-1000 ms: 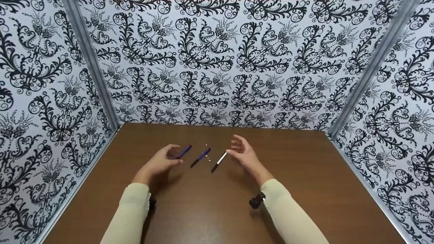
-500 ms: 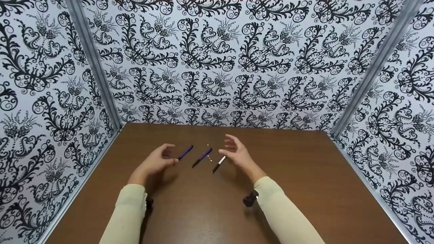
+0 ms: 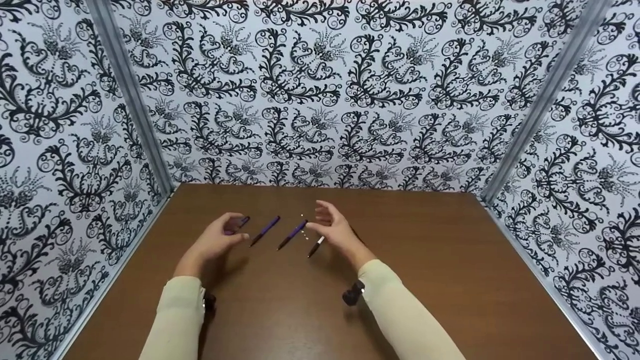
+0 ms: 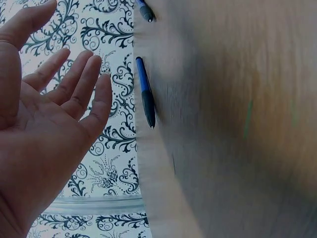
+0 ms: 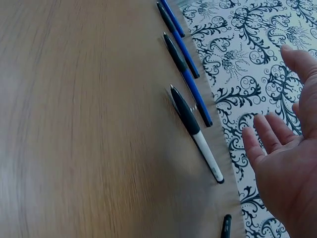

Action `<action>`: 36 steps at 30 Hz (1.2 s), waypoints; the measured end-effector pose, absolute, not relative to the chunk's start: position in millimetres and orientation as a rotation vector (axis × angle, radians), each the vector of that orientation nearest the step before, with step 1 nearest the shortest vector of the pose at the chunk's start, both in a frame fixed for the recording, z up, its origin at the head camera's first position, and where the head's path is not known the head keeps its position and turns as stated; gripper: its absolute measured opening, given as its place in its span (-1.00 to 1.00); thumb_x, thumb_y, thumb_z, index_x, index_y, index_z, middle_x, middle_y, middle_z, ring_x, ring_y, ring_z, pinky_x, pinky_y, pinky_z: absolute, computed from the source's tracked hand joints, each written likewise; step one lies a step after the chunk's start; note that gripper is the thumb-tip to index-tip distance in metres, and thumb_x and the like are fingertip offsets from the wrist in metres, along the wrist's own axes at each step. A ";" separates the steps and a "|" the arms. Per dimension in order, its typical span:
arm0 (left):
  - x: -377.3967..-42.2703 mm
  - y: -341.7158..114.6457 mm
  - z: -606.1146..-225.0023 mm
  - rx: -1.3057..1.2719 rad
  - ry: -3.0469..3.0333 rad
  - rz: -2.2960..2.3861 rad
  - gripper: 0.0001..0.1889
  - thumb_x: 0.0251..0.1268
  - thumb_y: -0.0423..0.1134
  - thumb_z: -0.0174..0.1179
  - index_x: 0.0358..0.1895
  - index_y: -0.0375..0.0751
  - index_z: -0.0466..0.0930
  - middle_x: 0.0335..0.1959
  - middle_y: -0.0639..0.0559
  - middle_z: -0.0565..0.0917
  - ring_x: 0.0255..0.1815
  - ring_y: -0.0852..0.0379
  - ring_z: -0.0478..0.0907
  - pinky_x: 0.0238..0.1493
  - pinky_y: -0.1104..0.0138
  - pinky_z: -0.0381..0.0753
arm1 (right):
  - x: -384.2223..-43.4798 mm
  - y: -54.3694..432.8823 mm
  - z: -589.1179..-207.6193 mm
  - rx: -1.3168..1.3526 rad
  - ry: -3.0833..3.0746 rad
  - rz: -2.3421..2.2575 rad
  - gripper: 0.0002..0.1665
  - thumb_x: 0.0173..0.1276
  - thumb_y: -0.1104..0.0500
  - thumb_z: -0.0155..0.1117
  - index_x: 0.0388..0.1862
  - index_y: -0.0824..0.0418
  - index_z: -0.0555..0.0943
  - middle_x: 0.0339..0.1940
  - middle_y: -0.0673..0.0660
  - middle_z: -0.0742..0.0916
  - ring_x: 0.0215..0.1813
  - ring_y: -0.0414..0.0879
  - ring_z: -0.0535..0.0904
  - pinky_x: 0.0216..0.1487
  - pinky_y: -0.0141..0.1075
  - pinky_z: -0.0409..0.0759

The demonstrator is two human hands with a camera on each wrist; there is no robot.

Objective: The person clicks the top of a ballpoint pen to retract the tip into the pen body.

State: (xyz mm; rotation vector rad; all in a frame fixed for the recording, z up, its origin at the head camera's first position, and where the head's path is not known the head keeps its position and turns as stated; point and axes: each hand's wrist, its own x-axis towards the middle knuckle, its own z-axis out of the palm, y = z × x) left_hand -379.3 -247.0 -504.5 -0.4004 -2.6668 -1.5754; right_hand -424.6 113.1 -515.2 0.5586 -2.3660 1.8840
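Observation:
My left hand [image 3: 212, 243] hovers over the table's left part, palm inward and fingers loosely bent, holding nothing. Just behind its fingers a blue pen [image 3: 244, 220] shows in part. To its right lie two more blue pens, one nearer [image 3: 265, 231] and one further right [image 3: 292, 235]; all have dark grips. My right hand [image 3: 340, 236] is raised above a white pen [image 3: 316, 247] with a black grip and hides its upper end in the head view. The right wrist view shows that white pen [image 5: 205, 151] whole, apart from the relaxed fingers [image 5: 267, 134].
Beyond the right hand lies a black pen [image 5: 226, 227], mostly out of frame. Tiny white specks [image 3: 305, 234] show near the middle pens. Patterned walls [image 3: 320, 100] with grey corner posts [image 3: 132, 90] enclose the brown table [image 3: 280, 310] at the back and sides.
Both hands have shifted left. The right hand now covers more of the white pen, while the left has uncovered one blue pen and stands before another further left. The pens appear to lie still.

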 end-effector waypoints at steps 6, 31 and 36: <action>-379.9 -252.8 -503.1 -0.380 -2.665 -1.574 -0.30 0.52 -0.21 0.44 0.57 -0.41 0.38 0.47 -0.50 0.51 0.49 -0.47 0.48 0.52 -0.22 0.46 | -423.9 104.1 -514.9 0.548 -2.386 1.891 -0.06 0.44 0.10 0.62 0.69 0.20 0.39 0.48 0.29 0.62 0.49 0.28 0.56 0.47 0.10 0.58; -379.4 -278.2 -509.9 -0.215 -2.660 -1.569 -0.43 0.59 -0.29 0.37 0.52 -0.38 0.44 0.46 -0.46 0.53 0.45 -0.38 0.55 0.50 -0.19 0.51 | -423.1 62.0 -521.8 0.472 -2.278 2.039 -0.05 0.44 0.15 0.64 0.70 0.09 0.39 0.51 0.21 0.59 0.52 0.33 0.48 0.05 0.16 0.77; -378.0 -281.9 -511.7 -0.199 -2.665 -1.529 -0.46 0.58 -0.28 0.38 0.49 -0.37 0.48 0.44 -0.45 0.55 0.44 -0.39 0.56 0.48 -0.19 0.52 | -422.7 53.0 -522.3 0.504 -2.262 2.040 -0.05 0.41 0.17 0.66 0.69 0.10 0.40 0.50 0.23 0.60 0.49 0.33 0.52 0.03 0.12 0.79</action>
